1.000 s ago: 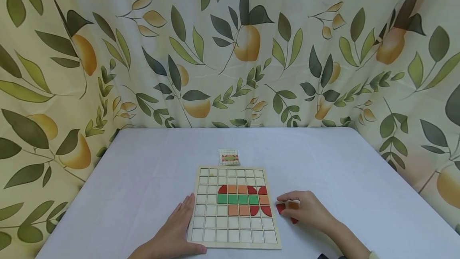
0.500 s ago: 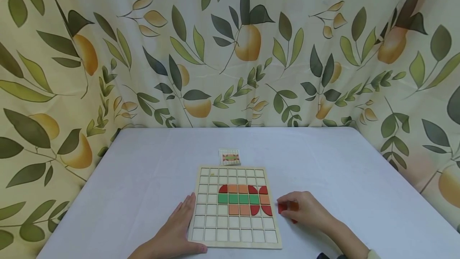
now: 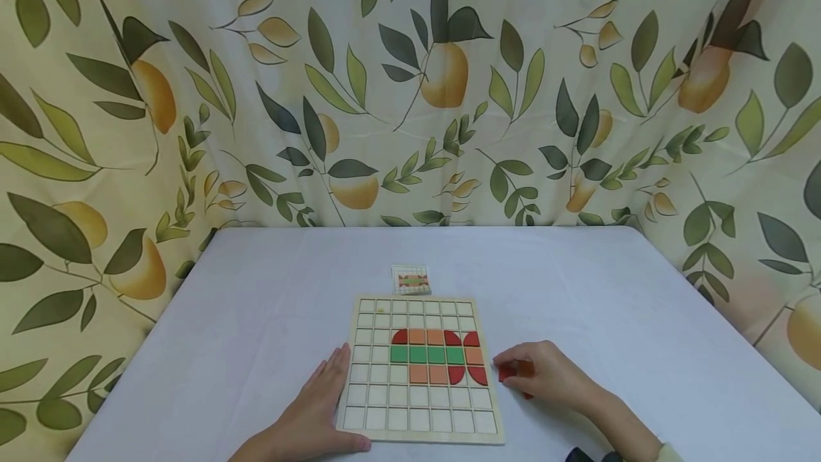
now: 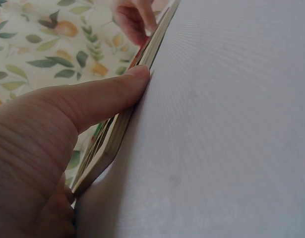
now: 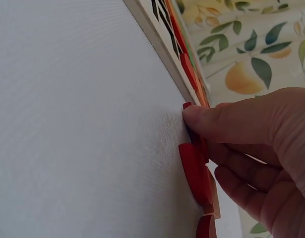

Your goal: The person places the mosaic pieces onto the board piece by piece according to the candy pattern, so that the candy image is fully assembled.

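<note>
A square pale wooden grid board (image 3: pixel 388 396) lies on the table, with red quarter-round, orange square and green square tiles (image 3: pixel 417 354) set in its middle and right cells. My left hand (image 3: pixel 311 408) rests against the board's left side, fingers straight, its thumb (image 4: pixel 110 96) on the front edge. Just right of the board, my right hand (image 3: pixel 551 380) pinches a small red tile (image 3: pixel 507 372) between thumb and fingers. Under that hand, in the right wrist view, lie another red tile (image 5: pixel 194 173) with a curved side, an orange tile (image 5: pixel 214 193) and one more red tile (image 5: pixel 206 227).
Behind the board sits a small pattern card (image 3: pixel 412 281) printed with a red, orange and green figure on a grid. A white cloth covers the table (image 3: pixel 288 284). A leaf-and-fruit patterned curtain (image 3: pixel 398 120) encloses the back and sides.
The red tile at the right fingertips has turned slightly and come closer under the hand. The left hand and the tiles on the board stay as they were.
</note>
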`<state>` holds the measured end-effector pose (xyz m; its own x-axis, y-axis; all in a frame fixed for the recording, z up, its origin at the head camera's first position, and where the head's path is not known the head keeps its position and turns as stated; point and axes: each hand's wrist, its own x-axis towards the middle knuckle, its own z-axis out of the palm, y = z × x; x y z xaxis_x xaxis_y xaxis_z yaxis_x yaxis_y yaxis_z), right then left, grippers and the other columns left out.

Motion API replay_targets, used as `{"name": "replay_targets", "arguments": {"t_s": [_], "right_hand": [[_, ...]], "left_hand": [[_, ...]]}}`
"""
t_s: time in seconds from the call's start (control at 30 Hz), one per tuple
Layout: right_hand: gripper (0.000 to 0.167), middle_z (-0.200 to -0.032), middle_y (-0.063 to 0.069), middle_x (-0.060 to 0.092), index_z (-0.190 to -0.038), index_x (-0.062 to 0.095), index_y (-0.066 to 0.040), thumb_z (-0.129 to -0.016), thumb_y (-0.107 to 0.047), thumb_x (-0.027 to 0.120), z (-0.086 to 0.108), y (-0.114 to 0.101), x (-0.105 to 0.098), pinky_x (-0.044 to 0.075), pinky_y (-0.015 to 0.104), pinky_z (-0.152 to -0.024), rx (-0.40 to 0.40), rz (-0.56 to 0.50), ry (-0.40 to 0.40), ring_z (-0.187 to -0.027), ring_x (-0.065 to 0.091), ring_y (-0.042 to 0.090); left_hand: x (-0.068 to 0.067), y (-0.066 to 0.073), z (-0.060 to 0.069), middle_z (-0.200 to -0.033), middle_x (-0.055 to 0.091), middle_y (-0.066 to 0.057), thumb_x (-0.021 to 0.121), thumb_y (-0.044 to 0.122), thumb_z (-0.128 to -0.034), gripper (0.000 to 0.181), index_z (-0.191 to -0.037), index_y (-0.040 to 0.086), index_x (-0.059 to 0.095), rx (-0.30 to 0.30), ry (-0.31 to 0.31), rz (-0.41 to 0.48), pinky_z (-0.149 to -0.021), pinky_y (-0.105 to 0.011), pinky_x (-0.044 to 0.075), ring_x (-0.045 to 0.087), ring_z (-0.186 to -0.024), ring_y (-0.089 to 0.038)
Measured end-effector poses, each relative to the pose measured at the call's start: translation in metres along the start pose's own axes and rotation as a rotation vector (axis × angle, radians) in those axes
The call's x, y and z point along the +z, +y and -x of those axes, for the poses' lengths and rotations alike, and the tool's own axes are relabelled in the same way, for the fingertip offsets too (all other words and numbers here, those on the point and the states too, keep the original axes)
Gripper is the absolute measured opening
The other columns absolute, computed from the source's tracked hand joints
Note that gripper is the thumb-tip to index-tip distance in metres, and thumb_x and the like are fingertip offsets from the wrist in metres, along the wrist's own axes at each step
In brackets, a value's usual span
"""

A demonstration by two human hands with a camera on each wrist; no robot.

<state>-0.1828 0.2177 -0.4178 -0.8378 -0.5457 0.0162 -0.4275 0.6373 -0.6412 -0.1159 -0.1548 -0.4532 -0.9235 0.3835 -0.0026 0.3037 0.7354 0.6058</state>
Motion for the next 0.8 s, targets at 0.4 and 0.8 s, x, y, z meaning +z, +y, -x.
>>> {"name": "replay_targets", "arguments": {"t_s": [0.4, 0.8], "right_hand": [[0.024, -0.087, -0.007, 0.067, -0.096, 0.071, -0.008, -0.075, -0.019, 0.077, 0.0009, -0.0012, 0.0052, 0.051, 0.022, -0.069, 0.009, 0.098, 0.110, -0.075, 0.055, 0.005], [0.028, -0.098, -0.004, 0.066, -0.103, 0.069, -0.009, -0.076, -0.014, 0.075, 0.0048, -0.0014, -0.0020, 0.051, 0.024, -0.072, 0.014, 0.068, -0.010, -0.082, 0.055, 0.009]], "left_hand": [[0.0014, -0.0010, -0.0001, -0.152, 0.009, -0.013, 0.066, 0.072, -0.0584, 0.130, -0.146, -0.001, 0.004, 0.003, 0.001, -0.005, -0.099, -0.010, -0.013, 0.004, -0.138, -0.025], [0.0027, -0.0024, 0.0003, -0.152, 0.010, -0.014, 0.066, 0.072, -0.0599, 0.128, -0.146, -0.002, 0.005, 0.038, 0.023, -0.019, -0.100, -0.011, -0.011, 0.006, -0.138, -0.025]]}}
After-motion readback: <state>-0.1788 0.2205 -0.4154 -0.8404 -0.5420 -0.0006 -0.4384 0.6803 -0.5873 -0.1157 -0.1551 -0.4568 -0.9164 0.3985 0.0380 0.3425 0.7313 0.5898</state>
